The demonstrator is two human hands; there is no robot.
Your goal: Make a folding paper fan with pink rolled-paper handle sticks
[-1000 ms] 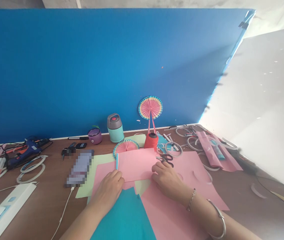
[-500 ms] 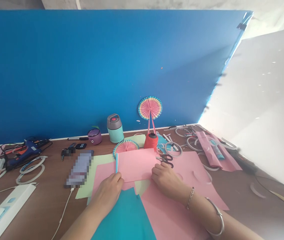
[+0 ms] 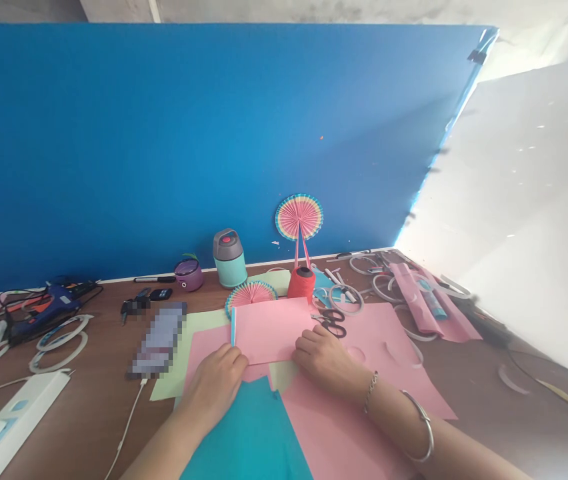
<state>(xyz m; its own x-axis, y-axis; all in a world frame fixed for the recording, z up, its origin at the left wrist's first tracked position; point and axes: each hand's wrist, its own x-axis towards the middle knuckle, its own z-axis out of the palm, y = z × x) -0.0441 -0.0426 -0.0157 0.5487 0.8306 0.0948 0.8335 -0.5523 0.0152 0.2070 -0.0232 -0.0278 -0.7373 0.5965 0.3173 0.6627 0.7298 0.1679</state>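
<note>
A pink sheet of paper point(image 3: 271, 327) with a blue-and-white strip along its left edge lies across the middle of the pile. My left hand point(image 3: 221, 377) is closed on its near left corner, fingertips at the striped edge. Curled over the near right part of the same sheet is my right hand point(image 3: 321, 357); its fingertips are partly hidden beneath the hand. Just beyond the right hand lie dark-handled scissors point(image 3: 334, 323). A teal sheet point(image 3: 251, 433) and a larger pink sheet point(image 3: 344, 427) lie under my forearms. A pleated paper fan point(image 3: 253, 293) rests behind the sheet.
A red thread cone point(image 3: 301, 285) stands behind the sheet, below an upright round paper fan point(image 3: 299, 217). To the left are a phone point(image 3: 158, 340), a power strip point(image 3: 24, 420) and a blue glue gun point(image 3: 47, 310). Paper strip rolls point(image 3: 347, 299) lie to the right.
My right hand has slid slightly left along the near edge of the pink sheet. My left hand stays at the left corner. The view has shifted a little.
</note>
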